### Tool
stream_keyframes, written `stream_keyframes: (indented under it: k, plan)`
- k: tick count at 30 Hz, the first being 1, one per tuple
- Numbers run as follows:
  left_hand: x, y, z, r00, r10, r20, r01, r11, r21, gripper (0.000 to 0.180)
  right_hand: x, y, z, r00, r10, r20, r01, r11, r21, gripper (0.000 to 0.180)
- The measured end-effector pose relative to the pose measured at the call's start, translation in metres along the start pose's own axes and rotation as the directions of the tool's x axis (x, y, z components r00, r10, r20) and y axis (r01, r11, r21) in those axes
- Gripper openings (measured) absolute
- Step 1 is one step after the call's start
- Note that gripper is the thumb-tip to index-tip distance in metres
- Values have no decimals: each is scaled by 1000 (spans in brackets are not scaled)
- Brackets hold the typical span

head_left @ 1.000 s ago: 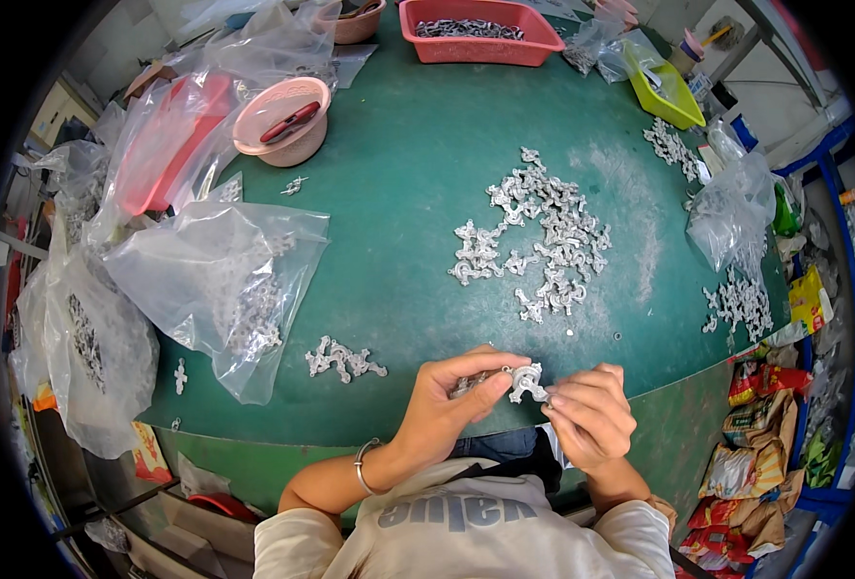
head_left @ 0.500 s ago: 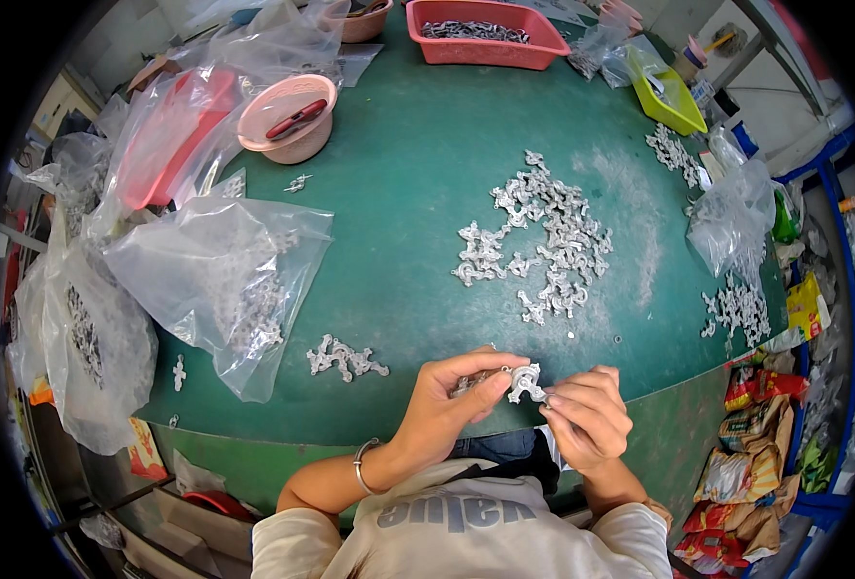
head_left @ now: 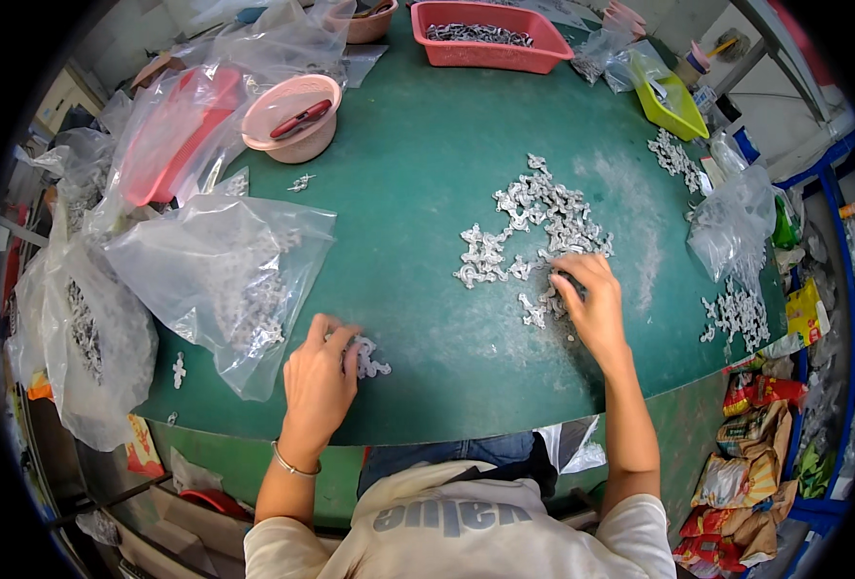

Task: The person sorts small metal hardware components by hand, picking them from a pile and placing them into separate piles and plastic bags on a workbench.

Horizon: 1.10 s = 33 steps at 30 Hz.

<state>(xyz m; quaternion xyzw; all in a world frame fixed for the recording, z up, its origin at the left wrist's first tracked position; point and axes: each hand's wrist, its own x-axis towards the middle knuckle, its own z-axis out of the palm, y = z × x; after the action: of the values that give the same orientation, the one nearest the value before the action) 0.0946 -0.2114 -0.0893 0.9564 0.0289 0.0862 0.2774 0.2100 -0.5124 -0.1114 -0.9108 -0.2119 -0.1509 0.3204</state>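
Observation:
My left hand point(head_left: 319, 381) is over a small group of silvery cast metal parts point(head_left: 377, 359) near the table's front edge. Its fingers are bent downward and blurred, so whether a part is in them is hidden. My right hand point(head_left: 593, 307) reaches to the near right side of a larger pile of the same metal parts point(head_left: 543, 207). Its fingers curve over the pile's edge, with the thumb apart from them and no part visibly held. Each part is small, with a curved, open shape and knobbed ends.
Clear plastic bags point(head_left: 220, 280) of parts crowd the left. A pink bowl point(head_left: 297, 147) holds a red-handled tool. At the back stands a pink tray point(head_left: 495, 60) of dark metal pieces. A yellow-green basket point(head_left: 673, 111) and more metal parts point(head_left: 736, 317) lie to the right.
My hands have moved apart from the table's front edge, where they held metal parts. The left went left to the small group; the right went forward to the big pile.

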Motion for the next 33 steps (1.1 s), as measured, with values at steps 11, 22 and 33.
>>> stream_keyframes:
  k: [11,22,33]
  plan:
    - [-6,43,20,978,66,197,101,676,-730,32,-19,-39,1,917,359,173,-398,838,373,8]
    - [-8,81,30,984,73,164,110,480,-870,26,-58,-91,-21,865,336,373,-464,254,848,11]
    - [-11,80,26,981,101,166,107,432,-895,19,-67,-94,-18,966,254,35,-184,590,786,16]
